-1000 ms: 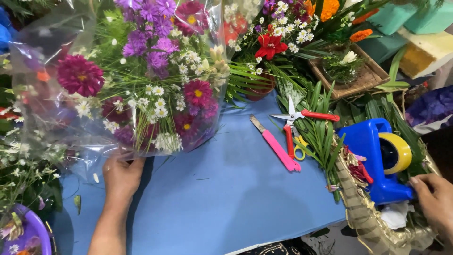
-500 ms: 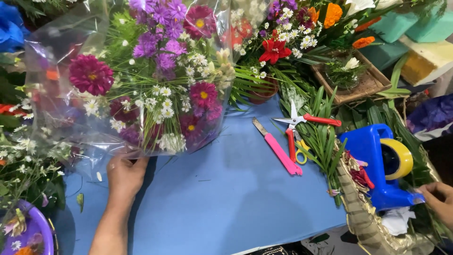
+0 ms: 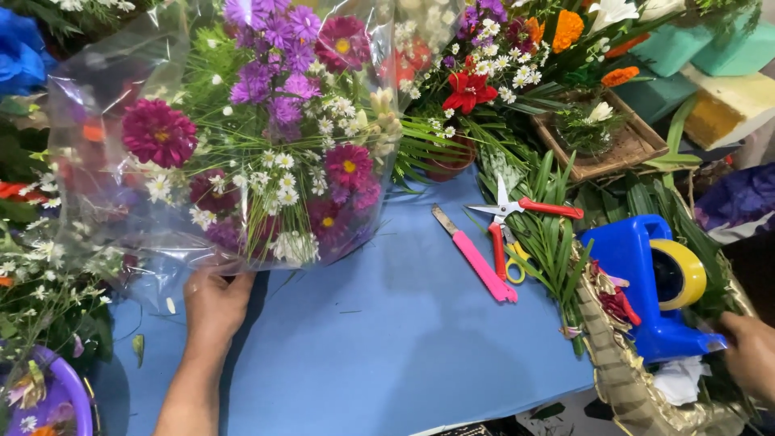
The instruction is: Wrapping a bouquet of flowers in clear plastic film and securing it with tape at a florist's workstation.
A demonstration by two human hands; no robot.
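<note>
Since the earlier frames the right hand [image 3: 751, 355] has slid lower and further toward the right edge of the view, and only part of it shows now, resting against the base of the blue tape dispenser [image 3: 646, 282]; whether that grip is open or closed on the dispenser I cannot tell. By contrast the left hand [image 3: 214, 303] has hardly shifted: its grip is closed on the gathered lower end of the bouquet [image 3: 266, 153], fingers curled around the stems where the clear plastic wrap [image 3: 97, 161] bunches together. Held there, the bouquet leans away from the person over the far left part of the blue table [image 3: 363, 355], which keeps the flower heads off the surface and the wrap drawn around them. It has tipped slightly further up and to the right than before. Near the dispenser a yellow roll of tape [image 3: 682, 274] sits in its cradle, within reach of the free hand. Between the two hands lie a pink knife [image 3: 476, 258] and red-handled scissors [image 3: 517, 222], partly on green leaves [image 3: 557, 234], both unmoved
</note>
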